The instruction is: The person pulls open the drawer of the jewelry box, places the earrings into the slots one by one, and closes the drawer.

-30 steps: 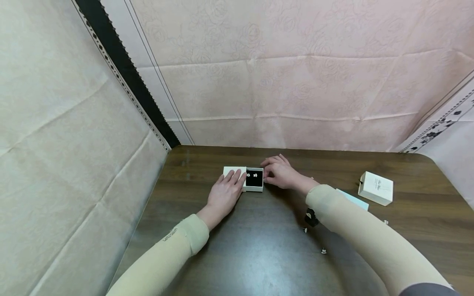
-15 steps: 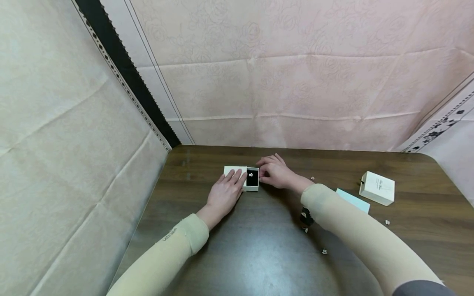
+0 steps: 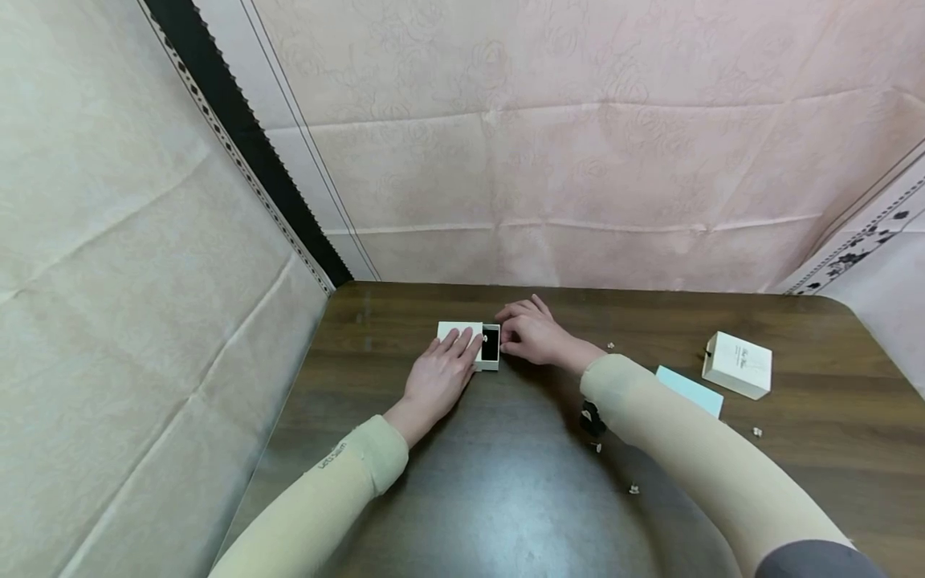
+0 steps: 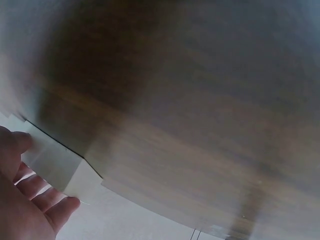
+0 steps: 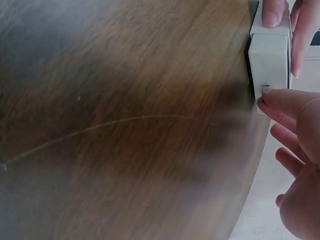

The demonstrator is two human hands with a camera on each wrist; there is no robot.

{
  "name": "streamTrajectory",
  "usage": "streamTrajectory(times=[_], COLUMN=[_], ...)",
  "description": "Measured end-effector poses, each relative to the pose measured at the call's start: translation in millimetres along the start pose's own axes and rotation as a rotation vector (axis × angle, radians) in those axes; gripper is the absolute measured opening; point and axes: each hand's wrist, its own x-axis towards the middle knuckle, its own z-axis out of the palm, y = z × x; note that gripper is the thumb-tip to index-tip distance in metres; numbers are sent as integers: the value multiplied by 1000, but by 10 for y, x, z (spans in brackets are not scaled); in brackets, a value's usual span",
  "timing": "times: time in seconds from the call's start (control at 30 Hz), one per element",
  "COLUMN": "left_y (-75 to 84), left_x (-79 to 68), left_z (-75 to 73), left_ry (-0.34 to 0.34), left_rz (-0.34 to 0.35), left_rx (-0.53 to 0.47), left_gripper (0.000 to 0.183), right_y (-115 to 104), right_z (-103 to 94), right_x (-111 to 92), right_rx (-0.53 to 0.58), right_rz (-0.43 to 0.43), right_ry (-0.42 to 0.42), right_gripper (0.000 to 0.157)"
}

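Observation:
A small white jewelry box (image 3: 446,330) with a sliding drawer lies near the table's back edge. My left hand (image 3: 439,376) holds its outer sleeve, fingers laid across the top and thumb (image 5: 271,15) against the near side. From the sleeve's right end the drawer (image 3: 490,365) sticks out partway, showing a black lining and one tiny earring (image 3: 485,338) beside the sleeve edge. At the drawer's end my right hand (image 3: 536,335) pinches a small dark pull tab (image 5: 266,87) between thumb and index finger. The other right fingers hang free.
A second white box (image 3: 739,365) with printed lettering stands at the right. Left of it lies a light blue card-like piece (image 3: 690,391), partly behind the right sleeve. Several tiny earrings are scattered about, including one earring (image 3: 633,489) toward the front. Pale patterned cloth (image 3: 578,177) hangs behind the table.
The right hand has moved left, and the drawer has slid further into the sleeve. Of the two earrings seen before, one is now covered. The left hand has stayed in place.

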Motion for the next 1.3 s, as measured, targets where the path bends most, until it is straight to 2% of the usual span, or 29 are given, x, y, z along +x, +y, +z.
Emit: streamTrajectory(times=[0.67,1.07,1.3], left_y=[-8,-10,-22], left_x=[-8,5,-2], left_z=[12,48,45], left_ry=[44,20,20], left_rz=[10,17,9], left_rx=[-25,-17,-14], left_gripper=[48,50,49], right_y=[-89,-110,-113], right_z=[53,122,87], right_x=[134,193,177], right_rx=[-27,-2,0], right_rz=[-17,2,18], right_ry=[2,8,-1], right_gripper=[22,23,23])
